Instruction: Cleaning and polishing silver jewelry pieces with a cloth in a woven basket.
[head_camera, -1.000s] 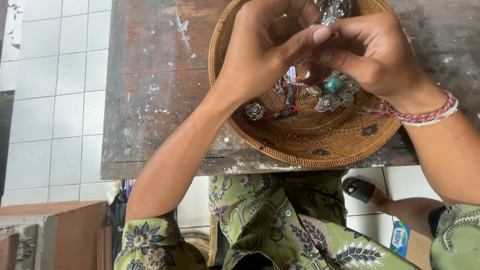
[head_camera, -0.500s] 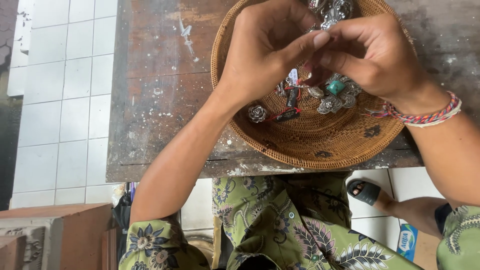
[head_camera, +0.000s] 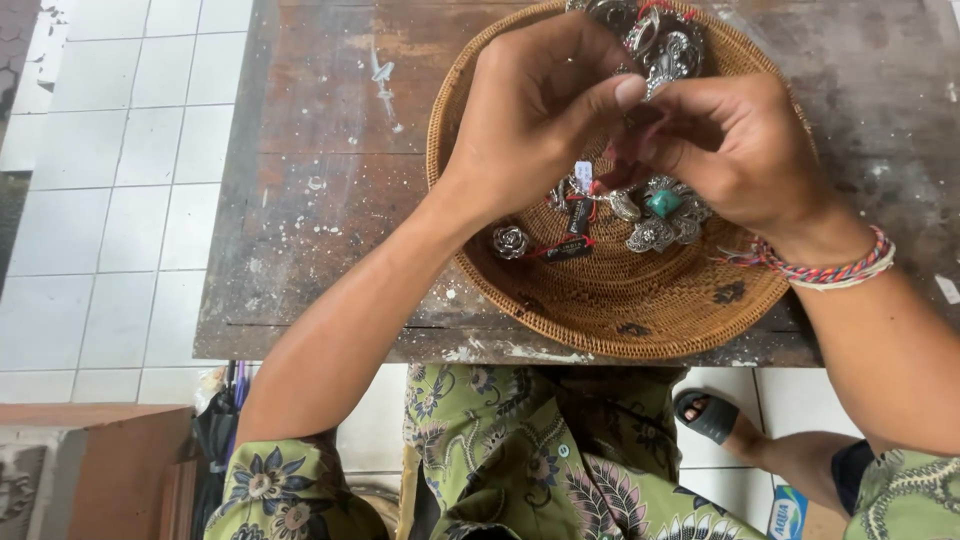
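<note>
A round woven basket (head_camera: 600, 310) rests on a worn wooden table (head_camera: 320, 200). Inside lie several silver ornaments: a small rose-shaped piece (head_camera: 510, 241), a piece with a turquoise stone (head_camera: 663, 203), dark tags on red strings (head_camera: 578, 232), and a cluster of silver jewellery (head_camera: 665, 40) at the far rim. My left hand (head_camera: 535, 110) and my right hand (head_camera: 735, 150) meet above the basket's middle, fingertips pinched together on a small silver piece with a red string, mostly hidden by the fingers. A braided bracelet (head_camera: 830, 268) circles my right wrist.
White floor tiles (head_camera: 90, 180) lie left of the table. A wooden box (head_camera: 90, 460) stands at lower left. My green flowered clothing (head_camera: 520, 460) fills the bottom, with a sandalled foot (head_camera: 712, 415) and a blue-labelled bottle (head_camera: 790, 512) at lower right.
The view has drifted slightly left, so the table and basket sit a little further right. Both hands stay pinched together over the basket with small finger shifts only.
</note>
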